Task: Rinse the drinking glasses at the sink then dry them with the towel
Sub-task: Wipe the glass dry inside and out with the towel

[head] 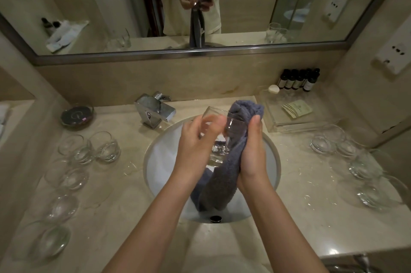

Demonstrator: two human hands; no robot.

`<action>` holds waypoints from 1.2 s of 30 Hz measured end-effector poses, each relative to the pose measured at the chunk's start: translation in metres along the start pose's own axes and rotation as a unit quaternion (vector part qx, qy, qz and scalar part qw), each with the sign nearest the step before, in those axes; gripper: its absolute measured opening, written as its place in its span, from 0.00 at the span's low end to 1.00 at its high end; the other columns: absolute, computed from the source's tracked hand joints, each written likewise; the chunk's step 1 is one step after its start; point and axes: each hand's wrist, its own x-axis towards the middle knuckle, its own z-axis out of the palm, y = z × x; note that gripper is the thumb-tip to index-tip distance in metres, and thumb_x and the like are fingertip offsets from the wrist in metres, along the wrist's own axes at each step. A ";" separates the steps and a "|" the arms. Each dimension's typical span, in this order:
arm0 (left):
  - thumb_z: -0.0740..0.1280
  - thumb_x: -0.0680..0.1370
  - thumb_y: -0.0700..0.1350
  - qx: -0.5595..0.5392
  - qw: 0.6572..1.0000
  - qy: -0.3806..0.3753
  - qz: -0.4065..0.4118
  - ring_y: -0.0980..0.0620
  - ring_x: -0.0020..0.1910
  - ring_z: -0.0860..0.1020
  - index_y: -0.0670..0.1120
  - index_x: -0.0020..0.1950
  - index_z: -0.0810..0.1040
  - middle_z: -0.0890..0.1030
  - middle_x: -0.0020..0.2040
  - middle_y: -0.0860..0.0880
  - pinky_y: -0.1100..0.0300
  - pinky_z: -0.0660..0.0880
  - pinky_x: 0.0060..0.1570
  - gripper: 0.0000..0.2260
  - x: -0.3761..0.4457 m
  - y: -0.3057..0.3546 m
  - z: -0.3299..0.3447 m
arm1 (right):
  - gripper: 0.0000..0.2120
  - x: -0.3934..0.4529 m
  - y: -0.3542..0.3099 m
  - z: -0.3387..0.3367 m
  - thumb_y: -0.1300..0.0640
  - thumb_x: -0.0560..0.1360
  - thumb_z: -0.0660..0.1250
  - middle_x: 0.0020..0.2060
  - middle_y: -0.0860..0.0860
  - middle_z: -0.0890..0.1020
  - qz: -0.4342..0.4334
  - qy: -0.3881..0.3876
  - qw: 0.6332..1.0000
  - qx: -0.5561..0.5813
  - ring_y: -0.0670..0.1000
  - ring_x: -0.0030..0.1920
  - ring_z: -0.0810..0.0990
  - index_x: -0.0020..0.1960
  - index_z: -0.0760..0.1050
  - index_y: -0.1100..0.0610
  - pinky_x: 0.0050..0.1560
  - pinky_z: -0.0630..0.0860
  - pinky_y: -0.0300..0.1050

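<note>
Above the white sink basin [160, 168] my left hand [195, 141] grips a clear drinking glass [219, 132], tilted with its rim pointing away from me. My right hand [252, 152] holds a grey towel [224, 174] bunched against the glass's right side; the towel's top sticks out above my thumb and its tail hangs into the basin. Several clear glasses [103, 147] stand on the counter to the left, and several more glasses [364, 168] stand to the right.
A chrome faucet [155, 112] stands behind the basin at the left. A dark soap dish [76, 116] lies at the back left. A clear tray [291, 114] with a packet and small dark bottles [298, 80] fills the back right. A mirror [178, 5] covers the wall.
</note>
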 end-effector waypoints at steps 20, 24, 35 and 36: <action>0.60 0.64 0.76 0.078 0.991 0.104 -0.025 0.55 0.47 0.80 0.55 0.57 0.72 0.80 0.44 0.56 0.51 0.76 0.52 0.32 -0.005 -0.002 -0.005 | 0.07 0.000 0.000 0.003 0.42 0.78 0.55 0.52 0.33 0.74 -0.089 -0.004 0.992 -0.094 0.24 0.48 0.73 0.56 0.65 0.38 0.48 0.68 0.21; 0.73 0.55 0.66 0.027 0.998 0.062 -0.018 0.57 0.47 0.81 0.58 0.55 0.69 0.78 0.50 0.54 0.47 0.80 0.48 0.33 -0.010 -0.007 -0.003 | 0.08 0.005 -0.006 0.003 0.42 0.80 0.57 0.52 0.41 0.79 -0.089 -0.013 0.993 -0.071 0.34 0.51 0.78 0.58 0.67 0.40 0.51 0.73 0.29; 0.74 0.63 0.51 -0.155 0.972 -0.117 -0.134 0.53 0.38 0.83 0.49 0.62 0.77 0.83 0.42 0.52 0.60 0.79 0.36 0.27 0.003 0.000 -0.026 | 0.09 0.006 -0.006 -0.005 0.43 0.79 0.54 0.58 0.53 0.76 -0.056 0.041 0.998 -0.004 0.53 0.60 0.77 0.56 0.64 0.45 0.61 0.75 0.51; 0.76 0.62 0.51 -0.156 0.972 -0.112 -0.136 0.51 0.39 0.83 0.48 0.61 0.76 0.84 0.45 0.49 0.57 0.80 0.36 0.29 0.003 -0.002 -0.029 | 0.07 0.006 -0.008 -0.006 0.43 0.80 0.54 0.57 0.52 0.76 -0.078 0.046 0.996 -0.016 0.52 0.59 0.77 0.54 0.64 0.45 0.61 0.74 0.49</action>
